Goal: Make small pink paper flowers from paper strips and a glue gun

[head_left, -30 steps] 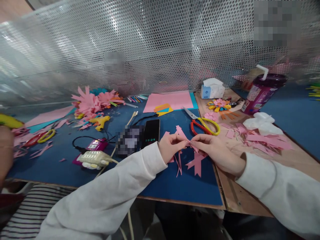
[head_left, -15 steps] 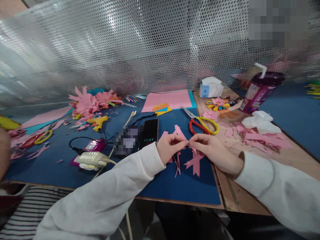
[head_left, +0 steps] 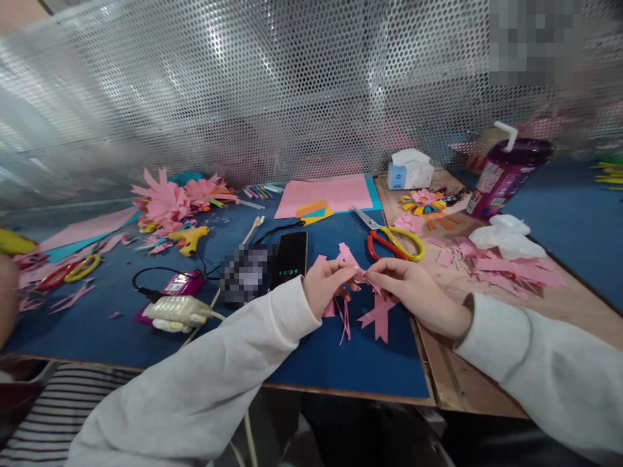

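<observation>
Between my hands is a small pink paper strip [head_left: 361, 275], pinched at the fingertips. My left hand [head_left: 328, 282] closes thumb and forefinger on one end of it. The fingers of my right hand [head_left: 406, 285] are pinched on the other end. Below them, cut pink paper pieces [head_left: 381, 319] lie on the blue mat [head_left: 341, 370], partly hidden by my hands. Just beyond my right hand rest scissors [head_left: 395, 243] with red and yellow handles, their blades apart.
Phones [head_left: 292, 256], a power strip [head_left: 178, 310] and a yellow glue gun [head_left: 191, 240] lie left. Pink paper flowers [head_left: 165, 198] stand behind them. Rightward are a purple cup [head_left: 506, 181], tissue box [head_left: 410, 172] and paper scraps [head_left: 516, 266]. Another person's arm [head_left: 7, 298] shows far left.
My fingertips have drawn slightly apart, and more of the pink strip shows between them. My left fingers have shifted a little to the left.
</observation>
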Action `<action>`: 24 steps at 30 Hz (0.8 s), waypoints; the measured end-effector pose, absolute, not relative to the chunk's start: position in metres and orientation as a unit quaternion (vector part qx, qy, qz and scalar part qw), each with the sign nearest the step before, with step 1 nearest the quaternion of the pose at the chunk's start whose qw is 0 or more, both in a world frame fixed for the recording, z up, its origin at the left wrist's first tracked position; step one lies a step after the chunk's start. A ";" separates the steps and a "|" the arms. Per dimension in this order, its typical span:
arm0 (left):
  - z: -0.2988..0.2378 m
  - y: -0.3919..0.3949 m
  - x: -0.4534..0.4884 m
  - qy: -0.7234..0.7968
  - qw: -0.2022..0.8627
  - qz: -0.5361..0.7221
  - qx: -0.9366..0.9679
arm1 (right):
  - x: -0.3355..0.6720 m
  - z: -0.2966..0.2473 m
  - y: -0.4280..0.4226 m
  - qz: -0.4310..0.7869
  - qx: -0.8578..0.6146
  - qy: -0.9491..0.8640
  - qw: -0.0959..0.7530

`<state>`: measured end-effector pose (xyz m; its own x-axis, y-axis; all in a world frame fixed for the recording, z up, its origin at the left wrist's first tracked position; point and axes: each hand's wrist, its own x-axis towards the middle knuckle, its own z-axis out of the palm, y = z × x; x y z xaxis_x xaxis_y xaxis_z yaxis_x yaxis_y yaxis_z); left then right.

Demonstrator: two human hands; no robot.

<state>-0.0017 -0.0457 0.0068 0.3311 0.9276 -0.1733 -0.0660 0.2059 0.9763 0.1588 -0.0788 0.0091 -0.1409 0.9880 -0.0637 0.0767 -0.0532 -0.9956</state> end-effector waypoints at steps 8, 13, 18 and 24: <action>0.006 -0.047 -0.002 0.436 0.615 0.383 0.534 | 0.158 0.009 -0.080 0.516 -0.496 -0.556 0.423; 0.004 -0.046 -0.002 0.427 0.613 0.383 0.542 | 0.158 0.010 -0.080 0.517 -0.504 -0.551 0.419; 0.003 -0.044 -0.002 0.419 0.618 0.382 0.545 | 0.158 0.010 -0.080 0.522 -0.499 -0.549 0.421; 0.003 -0.044 -0.002 0.419 0.638 0.380 0.523 | 0.157 0.011 -0.080 0.529 -0.504 -0.534 0.425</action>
